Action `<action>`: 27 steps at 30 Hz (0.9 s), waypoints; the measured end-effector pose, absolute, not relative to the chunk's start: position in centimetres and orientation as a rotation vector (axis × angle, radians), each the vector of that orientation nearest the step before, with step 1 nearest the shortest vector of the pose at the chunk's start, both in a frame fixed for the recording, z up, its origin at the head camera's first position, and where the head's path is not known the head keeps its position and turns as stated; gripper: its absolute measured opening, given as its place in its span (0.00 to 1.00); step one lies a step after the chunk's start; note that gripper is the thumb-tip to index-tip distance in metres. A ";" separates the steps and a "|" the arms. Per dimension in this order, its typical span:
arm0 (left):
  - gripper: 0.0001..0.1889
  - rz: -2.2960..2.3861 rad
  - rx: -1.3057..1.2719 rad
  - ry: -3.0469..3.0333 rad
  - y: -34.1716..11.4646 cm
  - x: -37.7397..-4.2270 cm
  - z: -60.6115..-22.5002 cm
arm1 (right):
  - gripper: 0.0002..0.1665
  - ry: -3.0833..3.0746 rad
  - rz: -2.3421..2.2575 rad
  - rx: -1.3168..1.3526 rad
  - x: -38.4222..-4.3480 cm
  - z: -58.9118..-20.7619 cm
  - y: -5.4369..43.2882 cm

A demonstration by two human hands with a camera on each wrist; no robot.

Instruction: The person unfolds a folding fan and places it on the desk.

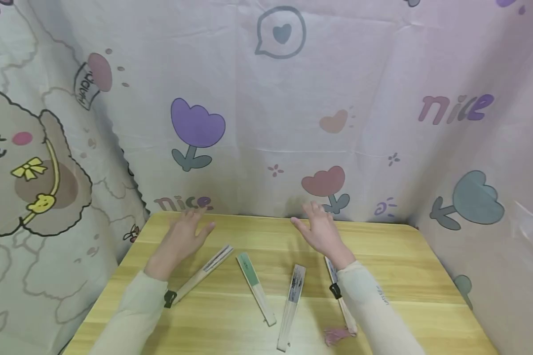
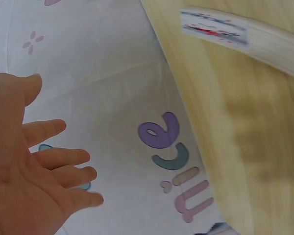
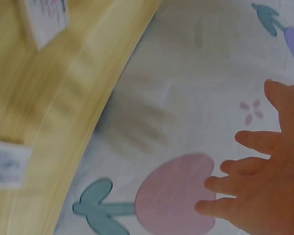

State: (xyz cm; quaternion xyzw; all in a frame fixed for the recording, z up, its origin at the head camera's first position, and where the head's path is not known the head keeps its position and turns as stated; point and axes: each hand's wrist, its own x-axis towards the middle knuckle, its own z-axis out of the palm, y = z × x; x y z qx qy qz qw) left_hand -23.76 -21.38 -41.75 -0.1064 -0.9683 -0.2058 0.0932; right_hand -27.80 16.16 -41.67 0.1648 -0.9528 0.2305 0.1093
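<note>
In the head view my left hand (image 1: 182, 239) hovers with spread, straight fingers near the table's back left. A folded hand fan (image 1: 204, 271) lies slanted just right of it. Toward the back right, my right hand (image 1: 323, 235) is likewise spread and holds nothing. Below its wrist lies a folded fan with a pink tassel (image 1: 336, 336), partly hidden by the sleeve. Between the arms are a folded fan with a green section (image 1: 247, 268) and a pale folded fan with dark markings (image 1: 296, 283). Both wrist views show bare, extended fingers touching no fan.
The wooden table (image 1: 257, 236) ends at a printed cloth (image 1: 257, 123) hanging behind it. More cloth with a bear print hangs at the left. A small black piece (image 1: 170, 298) sits at the left sleeve, another (image 1: 335, 291) at the right.
</note>
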 end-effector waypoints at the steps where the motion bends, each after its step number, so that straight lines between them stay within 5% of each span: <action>1: 0.35 -0.631 -0.322 -2.864 -21.5 -23.6 -42.0 | 0.41 -2.799 0.691 0.498 -27.8 -41.8 15.7; 27: 0.27 -0.735 -0.189 -2.833 -25.1 -20.6 -45.8 | 0.28 -2.651 1.052 0.748 -27.2 -45.7 4.0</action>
